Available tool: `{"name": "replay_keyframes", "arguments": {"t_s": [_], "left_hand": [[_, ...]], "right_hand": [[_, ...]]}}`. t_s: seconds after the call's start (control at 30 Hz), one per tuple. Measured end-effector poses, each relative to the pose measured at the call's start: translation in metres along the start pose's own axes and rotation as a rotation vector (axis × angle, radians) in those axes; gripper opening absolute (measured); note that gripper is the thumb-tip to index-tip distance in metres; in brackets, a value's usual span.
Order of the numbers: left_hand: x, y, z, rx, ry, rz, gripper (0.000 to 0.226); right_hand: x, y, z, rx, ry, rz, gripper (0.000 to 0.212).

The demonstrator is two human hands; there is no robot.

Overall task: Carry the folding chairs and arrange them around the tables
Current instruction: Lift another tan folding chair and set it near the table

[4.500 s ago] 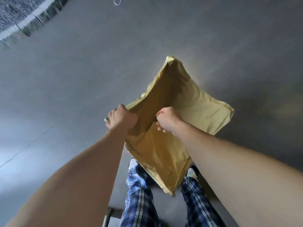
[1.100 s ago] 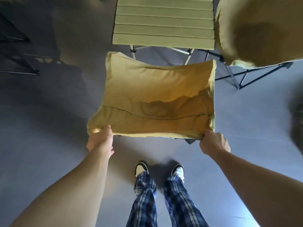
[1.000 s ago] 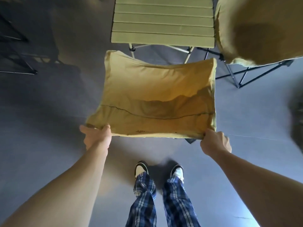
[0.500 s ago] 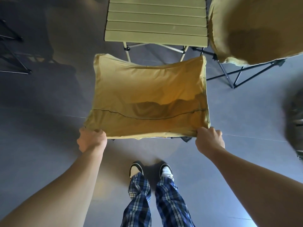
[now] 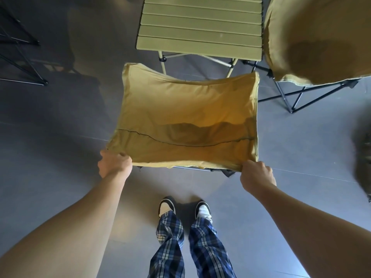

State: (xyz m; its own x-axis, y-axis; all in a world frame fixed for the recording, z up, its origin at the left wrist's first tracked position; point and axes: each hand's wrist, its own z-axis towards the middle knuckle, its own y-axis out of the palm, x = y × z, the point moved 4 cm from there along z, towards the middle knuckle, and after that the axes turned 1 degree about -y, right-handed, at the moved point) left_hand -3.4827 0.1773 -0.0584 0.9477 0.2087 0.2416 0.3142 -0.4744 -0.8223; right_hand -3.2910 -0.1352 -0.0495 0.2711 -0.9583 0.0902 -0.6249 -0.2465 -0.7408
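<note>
A tan fabric folding chair [image 5: 186, 119] stands unfolded in front of me, its seat facing a slatted olive-green table [image 5: 200, 25]. My left hand [image 5: 114, 164] grips the near left corner of the chair's top edge. My right hand [image 5: 256, 174] grips the near right corner. A second tan folding chair [image 5: 319, 39] on a black frame stands at the table's right side. Most of the frame under the chair I hold is hidden by its fabric.
Black folding legs of another piece of furniture [image 5: 18, 47] show at the far left. A dark blurred object [image 5: 363, 157] sits at the right edge. The floor is smooth grey. My feet [image 5: 184, 207] stand just behind the chair.
Earlier I carried the chair over bare floor, both hands close together. It now stands spread open at the table with my hands apart on its corners; in the last second it barely shifted.
</note>
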Motion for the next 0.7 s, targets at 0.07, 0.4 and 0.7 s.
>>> {"name": "replay_keyframes", "arguments": {"t_s": [0.07,0.4,0.7], "left_hand": [[-0.004,-0.001,-0.002,-0.003,0.006,0.011,0.046],[0.002,-0.016,0.003,-0.018,0.024,0.209,0.058],[0.048,-0.159,0.023,-0.049,0.217,0.094,0.037]], "right_hand": [[0.002,0.002,-0.002,-0.017,-0.001,-0.012,0.032],[-0.037,-0.033,-0.008,-0.168,-0.141,-0.164,0.09],[-0.232,-0.136,-0.041,-0.147,-0.385,0.178,0.066]]}}
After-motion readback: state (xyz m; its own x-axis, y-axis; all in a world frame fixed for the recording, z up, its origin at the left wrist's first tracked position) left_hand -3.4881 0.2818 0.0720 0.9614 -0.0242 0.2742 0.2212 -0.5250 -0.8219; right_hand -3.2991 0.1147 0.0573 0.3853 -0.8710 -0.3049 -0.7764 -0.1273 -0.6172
